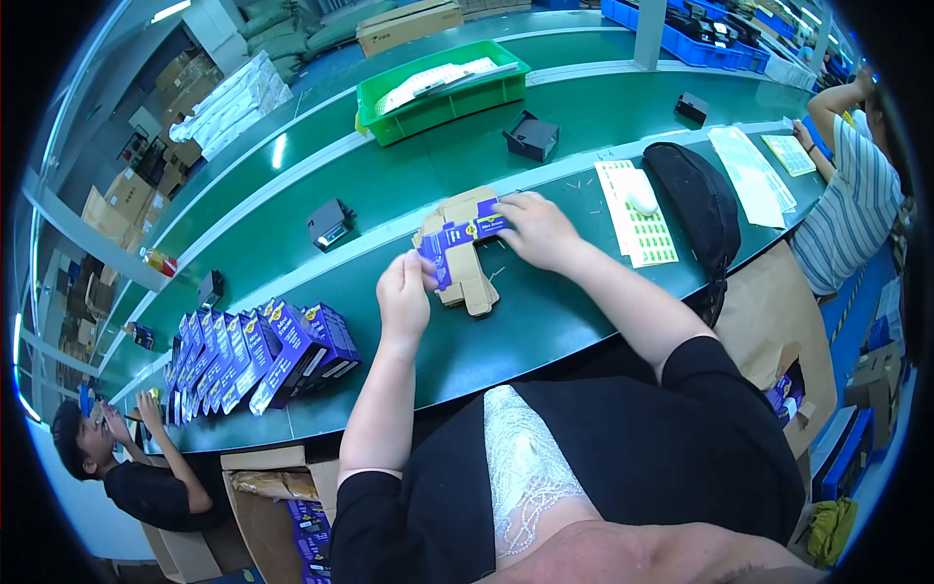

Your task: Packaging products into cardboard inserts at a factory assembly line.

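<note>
A purple, partly flat folding carton (465,234) stretches between my two hands, above the green bench. Its left end is pinched in the closed fingers of my left hand (403,294). At the other end, my right hand (538,230) has its fingers closed on the carton's edge. Beneath it lies a small pile of flattened cartons (471,282), brown inner sides up. Left of my left hand stands a leaning row of folded purple boxes (282,352). Sheets of green-and-yellow stickers (654,241) lie right of my right hand, with a white computer mouse (642,200) on them.
A black pouch (693,195) lies at the right. Black open boxes (531,136) sit on the belt beyond, below a green crate (443,105). Co-workers sit at left (146,477) and right (851,209). Cartons (268,526) of purple packaging stand below the bench.
</note>
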Motion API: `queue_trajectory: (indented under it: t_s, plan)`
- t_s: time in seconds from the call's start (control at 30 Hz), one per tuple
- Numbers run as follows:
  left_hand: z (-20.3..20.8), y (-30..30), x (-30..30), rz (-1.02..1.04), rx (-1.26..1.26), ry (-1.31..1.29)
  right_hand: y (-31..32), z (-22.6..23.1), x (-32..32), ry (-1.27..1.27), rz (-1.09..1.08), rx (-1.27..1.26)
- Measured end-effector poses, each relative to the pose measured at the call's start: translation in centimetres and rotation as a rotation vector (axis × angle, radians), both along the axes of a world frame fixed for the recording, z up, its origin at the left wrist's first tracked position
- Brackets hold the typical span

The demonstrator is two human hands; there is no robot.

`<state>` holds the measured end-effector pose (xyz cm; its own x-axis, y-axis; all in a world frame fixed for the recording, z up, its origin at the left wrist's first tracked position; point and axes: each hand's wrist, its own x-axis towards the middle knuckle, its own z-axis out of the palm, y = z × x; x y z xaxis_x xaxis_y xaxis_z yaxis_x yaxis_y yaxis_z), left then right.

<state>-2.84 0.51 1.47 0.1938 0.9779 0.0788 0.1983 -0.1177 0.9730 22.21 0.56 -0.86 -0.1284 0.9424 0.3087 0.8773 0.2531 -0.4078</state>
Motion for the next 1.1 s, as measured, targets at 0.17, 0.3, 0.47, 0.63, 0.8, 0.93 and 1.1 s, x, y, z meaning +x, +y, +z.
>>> queue_trajectory:
  t_s: [0.17,0.3,0.47,0.63,0.8,0.93,1.1]
  plan:
    - [0.6,1.0,1.8,0.173,-0.033,-0.212,2.5,-0.3,-6.3,-0.284,-0.096,-0.032]
    - [-3.8,2.5,0.8,0.179,0.244,-0.108,3.5,-1.5,-5.7,-0.21,-0.042,0.065]
    - [-4.3,3.4,-0.1,0.084,0.056,-0.459,3.8,-2.2,-5.6,-0.013,0.027,0.363]
    - [-1.3,1.1,-0.7,-0.369,-0.339,-0.772,2.3,-1.2,-6.0,0.201,0.2,0.55]
    - [-2.6,1.8,-1.3,-0.561,-0.491,-0.848,1.2,-0.4,-6.2,0.374,0.351,0.483]
    - [-2.2,1.6,-0.2,-0.393,-0.274,-0.672,1.2,-0.3,-6.0,0.614,0.312,0.484]
    - [-1.4,1.0,0.7,-0.187,-0.023,-0.516,0.5,0.7,-6.0,1.033,0.275,0.138]
